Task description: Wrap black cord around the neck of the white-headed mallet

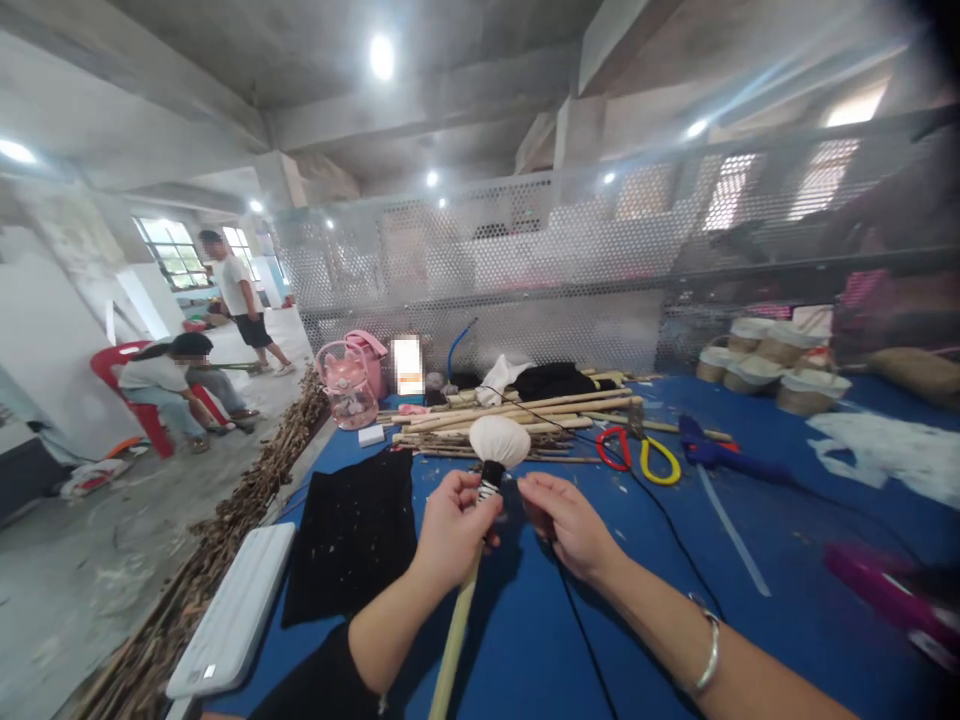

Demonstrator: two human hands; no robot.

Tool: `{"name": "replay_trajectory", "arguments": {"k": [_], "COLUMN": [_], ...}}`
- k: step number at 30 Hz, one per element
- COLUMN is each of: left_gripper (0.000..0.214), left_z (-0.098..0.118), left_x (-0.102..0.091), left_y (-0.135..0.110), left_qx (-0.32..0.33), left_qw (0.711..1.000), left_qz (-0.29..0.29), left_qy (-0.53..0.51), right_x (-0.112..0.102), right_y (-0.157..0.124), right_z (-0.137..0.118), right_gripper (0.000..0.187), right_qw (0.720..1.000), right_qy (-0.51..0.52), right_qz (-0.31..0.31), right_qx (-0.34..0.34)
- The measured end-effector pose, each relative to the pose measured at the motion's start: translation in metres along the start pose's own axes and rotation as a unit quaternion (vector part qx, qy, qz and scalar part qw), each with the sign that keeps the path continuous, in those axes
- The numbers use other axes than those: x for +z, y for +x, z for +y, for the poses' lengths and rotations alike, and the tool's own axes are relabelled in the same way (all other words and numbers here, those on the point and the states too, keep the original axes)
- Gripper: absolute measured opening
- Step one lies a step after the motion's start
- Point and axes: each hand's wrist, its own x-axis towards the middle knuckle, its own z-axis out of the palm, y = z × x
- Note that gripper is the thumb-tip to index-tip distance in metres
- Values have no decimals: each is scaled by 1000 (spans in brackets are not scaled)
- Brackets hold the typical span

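A wooden stick [456, 640] is held at a tilt over the blue table [525, 625]; its upper end is capped with a white padded head [499, 440], below which a black band [492, 474] with white binding [487, 491] is fitted; the stick is gripped at the binding by the left hand [454, 535], its fingers wrapped around; the thumb and fingertips of the right hand [574, 525] are drawn together just beside the band, but whether a thread is pinched there cannot be told. A black cord [583, 625] is routed from below the right hand toward the near edge; a white rectangular device [234, 610] is laid at the left, with a black cloth [352, 530] beside it. Farther back, a translucent strip [731, 530], a blue glue gun [739, 462] and scissors with 1 red and 1 yellow handle loop [660, 460] are placed at the right; behind the padded head, a pile of sticks [570, 407] is laid crosswise, with a pink bottle [351, 375] near its left end. The table is backed by a perforated screen [480, 265]; at the far left, 1 person [161, 380] is seated on a red chair [112, 365] and 1 is on foot.
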Motion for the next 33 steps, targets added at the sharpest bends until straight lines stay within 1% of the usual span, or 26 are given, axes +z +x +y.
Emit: {"name": "replay_trajectory", "arguments": {"k": [2, 6, 10, 12, 14, 17, 20, 22, 24, 27, 30, 33], "left_gripper": [31, 34, 31, 26, 23, 21, 21, 23, 28, 35, 37, 48], "left_z": [2, 7, 10, 9, 7, 4, 0, -3, -6, -12, -16, -19], "left_x": [0, 1, 0, -1, -3, -5, -5, -3, 2, 9, 13, 16], "left_y": [-1, -3, -6, -6, -5, -4, -2, -2, -2, -4, -6, -7], "left_qx": [8, 4, -16, -44, -87, -154, -191, -208, -225, -221, -176, -121], "left_qw": [1000, 998, 987, 977, 963, 939, 924, 921, 927, 954, 975, 985], "left_qz": [-5, -14, -64, -100, -133, -156, -166, -172, -167, -120, -66, -60], "left_qy": [-6, -63, -147, -184, -217, -263, -287, -280, -249, -166, -118, -112], "right_x": [4, 7, 4, 0, -3, -7, -8, -7, -7, -6, -3, 2], "right_y": [-3, -4, 2, 4, 6, 9, 10, 11, 11, 10, 9, 8], "right_z": [-4, -3, 1, 3, 5, 10, 14, 14, 14, 14, 16, 20], "right_gripper": [47, 43, 40, 40, 39, 38, 36, 36, 37, 40, 40, 38], "right_qw": [1000, 1000, 999, 999, 999, 998, 999, 999, 999, 996, 988, 986], "right_qy": [11, 22, 11, 8, 3, 2, 10, 8, -2, -48, -105, -119], "right_qz": [8, 0, -23, -28, -46, -64, -38, -17, 11, 69, 113, 115], "right_qx": [-7, 19, 24, 24, 25, 22, 22, 29, 30, 4, -26, -25]}}
